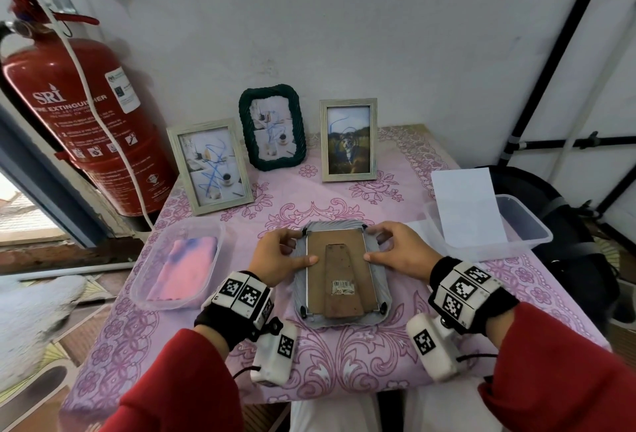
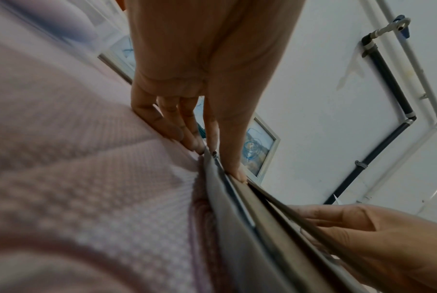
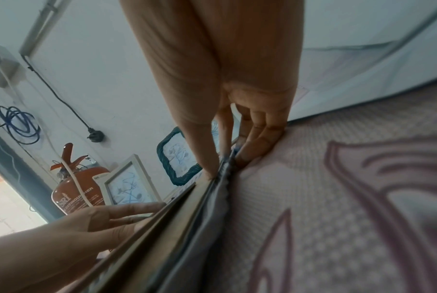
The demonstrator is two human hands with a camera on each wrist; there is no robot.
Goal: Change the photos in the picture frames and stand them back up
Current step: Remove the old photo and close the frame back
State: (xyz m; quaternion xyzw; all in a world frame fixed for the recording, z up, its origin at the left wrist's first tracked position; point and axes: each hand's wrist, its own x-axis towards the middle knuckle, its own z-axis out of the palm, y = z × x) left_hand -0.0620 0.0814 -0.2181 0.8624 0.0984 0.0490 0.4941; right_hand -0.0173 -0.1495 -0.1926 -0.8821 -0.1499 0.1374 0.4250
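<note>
Red steel, the fire extinguisher [image 1: 82, 115] beside the table reads "SRI" and "FIRE EXTINGUISHER". Three photo frames [image 1: 348, 140] stand at the back of the pink tablecloth [image 1: 344, 363], probably awaiting their turn. The grey frame [image 1: 339, 277] lies face down near the front, so its brown backing is reachable. The left hand [image 1: 280, 256] and right hand [image 1: 399, 252] grip its sides, thumbs pressing the backing. Its barcode sticker [image 1: 343, 287] is illegible.
</note>
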